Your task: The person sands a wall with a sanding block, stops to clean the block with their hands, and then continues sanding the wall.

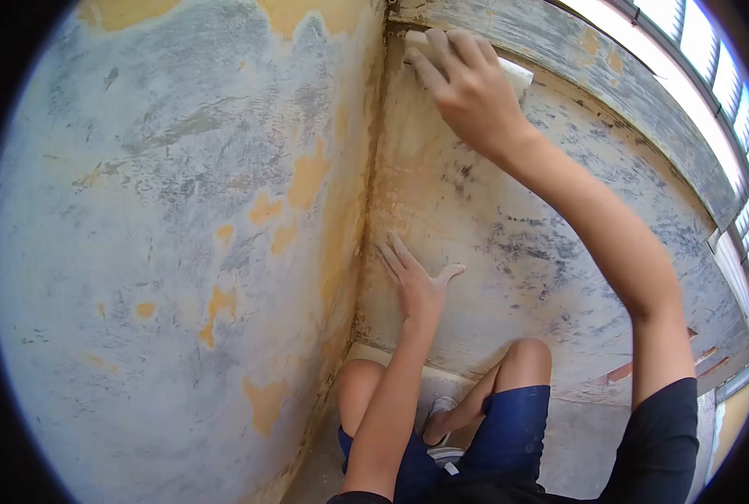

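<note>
High on the patchy wall (509,218), my right hand (473,84) grips a long white sanding block (515,77). It lies against the surface just under a ledge, close to the corner; my fingers wrap over its top and hide much of it. Lower down, my left hand (415,281) rests on the same wall with its fingers spread and nothing in it. Pale dust coats the fingers of both hands.
A second wall (164,210) with grey and yellow patches meets this one at a brown corner seam (370,185) on the left. The raised ledge (593,76) curves along the top. Louvred window slats (723,76) are at upper right. My bent knees are close to the wall.
</note>
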Demonstrator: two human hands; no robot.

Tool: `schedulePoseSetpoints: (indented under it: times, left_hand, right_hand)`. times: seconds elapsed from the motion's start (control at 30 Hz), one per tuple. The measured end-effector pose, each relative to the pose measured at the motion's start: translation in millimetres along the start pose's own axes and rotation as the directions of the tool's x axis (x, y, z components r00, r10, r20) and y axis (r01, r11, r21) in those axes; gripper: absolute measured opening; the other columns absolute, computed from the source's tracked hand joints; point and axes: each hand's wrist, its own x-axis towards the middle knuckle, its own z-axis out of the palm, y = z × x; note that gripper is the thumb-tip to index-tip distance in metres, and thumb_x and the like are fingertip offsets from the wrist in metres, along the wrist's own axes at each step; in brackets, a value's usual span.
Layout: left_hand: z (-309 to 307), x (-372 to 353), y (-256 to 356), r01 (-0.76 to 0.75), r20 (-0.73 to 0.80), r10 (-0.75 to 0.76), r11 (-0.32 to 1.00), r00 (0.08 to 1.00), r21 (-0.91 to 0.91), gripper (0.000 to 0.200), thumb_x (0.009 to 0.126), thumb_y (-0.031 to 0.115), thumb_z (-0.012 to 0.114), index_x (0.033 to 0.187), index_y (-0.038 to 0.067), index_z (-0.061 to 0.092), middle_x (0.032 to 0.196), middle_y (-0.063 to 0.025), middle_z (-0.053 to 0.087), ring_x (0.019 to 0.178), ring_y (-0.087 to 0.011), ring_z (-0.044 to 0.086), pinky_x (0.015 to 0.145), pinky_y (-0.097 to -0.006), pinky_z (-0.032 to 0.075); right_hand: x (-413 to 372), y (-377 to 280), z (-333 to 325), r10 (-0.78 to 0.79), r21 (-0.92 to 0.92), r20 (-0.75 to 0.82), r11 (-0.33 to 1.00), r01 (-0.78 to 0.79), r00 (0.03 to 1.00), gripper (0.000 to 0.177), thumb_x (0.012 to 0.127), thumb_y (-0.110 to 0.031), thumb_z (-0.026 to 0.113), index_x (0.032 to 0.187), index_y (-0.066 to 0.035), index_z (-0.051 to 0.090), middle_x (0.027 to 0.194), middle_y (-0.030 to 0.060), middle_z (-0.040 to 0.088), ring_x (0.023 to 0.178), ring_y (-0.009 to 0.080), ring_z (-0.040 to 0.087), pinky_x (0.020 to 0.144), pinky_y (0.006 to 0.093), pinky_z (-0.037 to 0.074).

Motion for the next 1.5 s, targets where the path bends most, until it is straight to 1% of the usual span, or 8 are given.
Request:
schedulePoseSetpoints:
  times: [0.27,0.37,0.47,0.67,0.9,1.13,1.37,1.5]
  left_hand:
    - [-4,7,3,0.023,0.082,-0.028,0.998,0.996,0.058,0.151,0.064,0.057,0.096,0.169,-0.006,0.008,0.17,-0.0431,0.011,0.159,-0.0565,0.017,0.132,-0.0578,0.024]
    - [6,2,-3,0.013,0.003,-0.013,0.998,1.0,0.068,0.153,0.063,0.057,0.099,0.17,-0.002,0.007,0.17,-0.0408,0.018,0.157,-0.0559,0.023,0.126,-0.058,0.036]
    - [6,5,-4,-0.004,-0.025,0.005,0.998,1.0,0.067,0.151,0.064,0.057,0.099,0.17,-0.002,0.009,0.169,-0.0415,0.018,0.157,-0.0567,0.023,0.126,-0.0585,0.034]
    - [1,18,-5,-0.158,0.161,0.128,0.97,0.979,0.185,0.15,0.064,0.062,0.094,0.169,-0.006,0.011,0.168,-0.0453,0.016,0.158,-0.0579,0.019,0.13,-0.0607,0.024]
    - [2,2,-2,-0.033,-0.027,0.035,0.998,0.999,0.055,0.147,0.066,0.061,0.096,0.169,-0.004,0.013,0.168,-0.0431,0.019,0.157,-0.0585,0.021,0.128,-0.0594,0.03]
    - [1,4,-3,-0.001,0.048,-0.003,0.995,0.999,0.099,0.151,0.064,0.061,0.096,0.169,-0.006,0.01,0.17,-0.0439,0.012,0.16,-0.0559,0.016,0.131,-0.0595,0.022]
    - [5,0,-3,-0.006,-0.012,0.007,0.998,1.0,0.069,0.15,0.064,0.06,0.097,0.169,-0.004,0.011,0.167,-0.0443,0.019,0.157,-0.0581,0.021,0.129,-0.0608,0.025]
    - [8,12,-9,-0.073,0.04,0.067,0.985,0.997,0.159,0.15,0.065,0.059,0.096,0.17,-0.004,0.01,0.169,-0.0448,0.013,0.159,-0.0564,0.017,0.131,-0.0587,0.022]
  right_hand:
    - [-59,-87,1,-0.338,0.108,0.221,0.941,0.321,0.915,0.058,0.087,-0.013,0.064,0.139,0.012,0.063,0.137,0.0294,0.063,0.125,0.0396,0.063,0.11,0.0482,0.052]
    - [-12,-30,8,0.1,0.059,0.074,0.993,-0.104,0.992,0.05,0.085,-0.015,0.064,0.123,0.017,0.069,0.129,0.0288,0.067,0.125,0.04,0.059,0.105,0.0498,0.05]
    - [-11,-45,9,0.168,-0.009,-0.02,0.986,-0.168,0.986,0.051,0.087,-0.015,0.062,0.126,0.017,0.067,0.123,0.0284,0.067,0.121,0.0404,0.059,0.102,0.0493,0.05]
    - [-72,-128,9,-0.313,0.28,0.18,0.925,0.256,0.933,0.045,0.084,-0.017,0.064,0.111,0.016,0.075,0.133,0.0315,0.068,0.126,0.0412,0.059,0.102,0.0503,0.05]
    - [-11,-44,10,0.196,0.025,0.012,0.98,-0.196,0.98,0.053,0.085,-0.014,0.064,0.13,0.014,0.068,0.135,0.0326,0.064,0.13,0.0414,0.057,0.103,0.0481,0.05]
    - [-65,-112,12,-0.277,0.132,0.161,0.957,0.258,0.947,0.054,0.083,-0.02,0.065,0.125,0.013,0.073,0.131,0.029,0.07,0.127,0.0396,0.058,0.106,0.0481,0.049]
    - [-36,-50,2,0.116,0.04,0.033,0.992,-0.118,0.993,0.05,0.085,-0.013,0.064,0.124,0.016,0.071,0.134,0.0281,0.068,0.128,0.038,0.059,0.106,0.0487,0.05]
    - [-72,-119,4,-0.028,0.133,0.08,0.991,0.018,0.996,0.059,0.085,-0.01,0.063,0.137,0.019,0.06,0.135,0.0304,0.065,0.122,0.0395,0.06,0.106,0.0483,0.051]
